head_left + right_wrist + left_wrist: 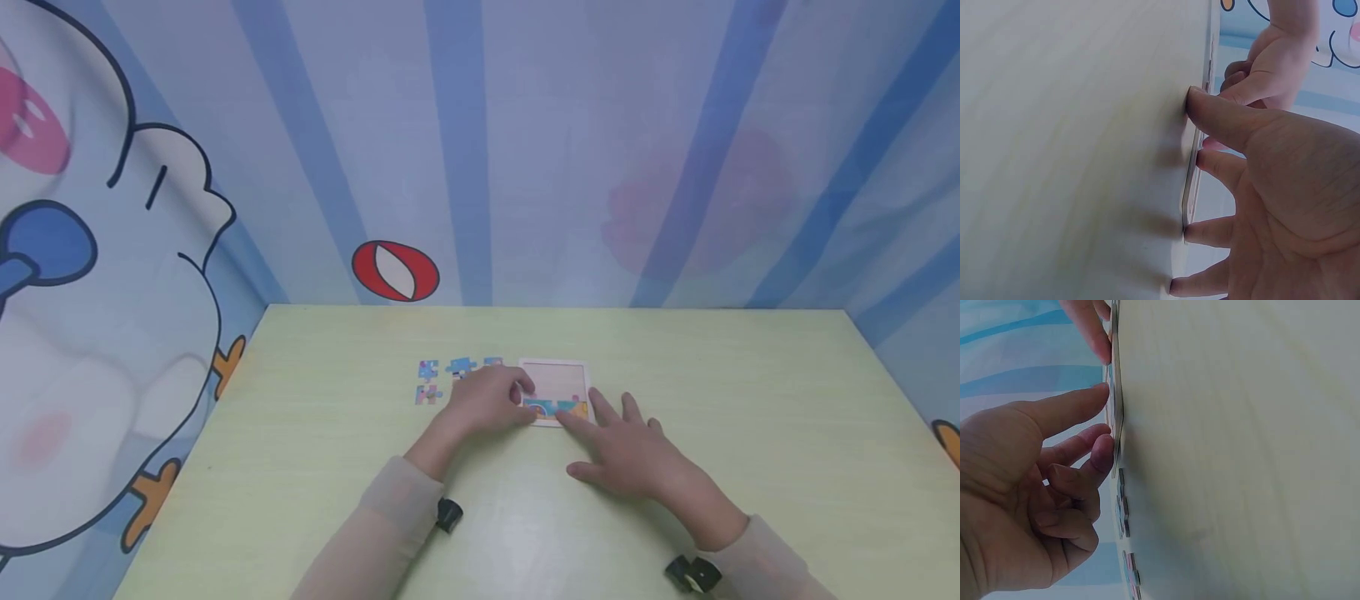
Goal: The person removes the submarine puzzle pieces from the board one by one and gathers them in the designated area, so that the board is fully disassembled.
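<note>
On a pale table (247, 467), loose puzzle pieces (427, 395) lie left of a partly filled tray (555, 379). The left hand (486, 398), fingers bent, touches it, grip unclear; the right hand (632, 454), fingers spread, touches its filled part.

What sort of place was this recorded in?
Probably a children's play corner: a blue-striped wall with a large white cartoon figure, and small colourful jigsaw pieces on a pale yellow table.
</note>
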